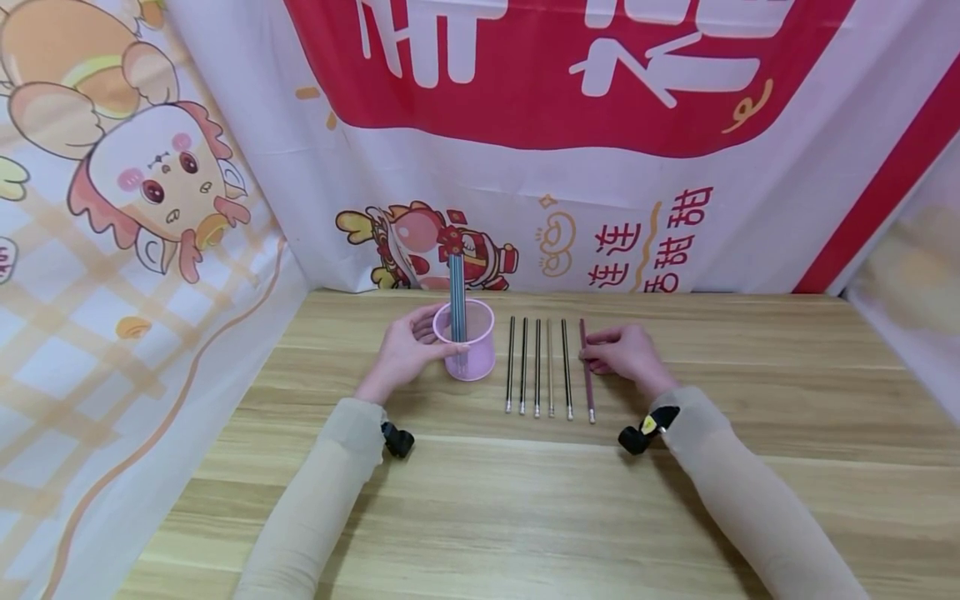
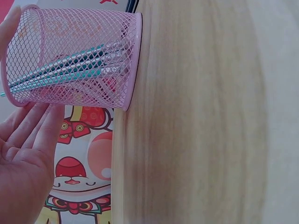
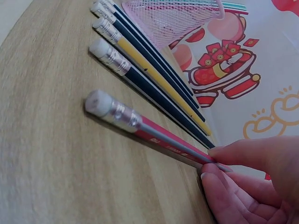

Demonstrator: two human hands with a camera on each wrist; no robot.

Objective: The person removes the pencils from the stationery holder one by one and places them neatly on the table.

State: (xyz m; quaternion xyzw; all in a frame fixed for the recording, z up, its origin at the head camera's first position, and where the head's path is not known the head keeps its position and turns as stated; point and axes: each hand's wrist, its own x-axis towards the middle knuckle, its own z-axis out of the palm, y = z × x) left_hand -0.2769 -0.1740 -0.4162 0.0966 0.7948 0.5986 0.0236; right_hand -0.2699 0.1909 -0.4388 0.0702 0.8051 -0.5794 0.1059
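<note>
A pink mesh pencil cup [image 1: 480, 360] stands upright on the table, holding several blue-green pencils [image 1: 457, 296] with their eraser ends down. My left hand [image 1: 408, 350] holds the cup at its left side, thumb across the near side of the rim and fingers behind. To the right, my right hand [image 1: 626, 352] pinches a red pencil [image 3: 161, 137] between thumb and fingers near its far end; the white eraser [image 3: 98, 103] points toward me. Left of it lies a row of several black pencils [image 1: 566, 367] with one yellow pencil [image 3: 154, 77] among them, all roughly parallel.
The wood-grain table [image 1: 495, 517] ends at the back against a white cloth [image 1: 465, 167] printed with red and cartoon figures. Another printed cloth [image 1: 112, 333] hangs along the left side.
</note>
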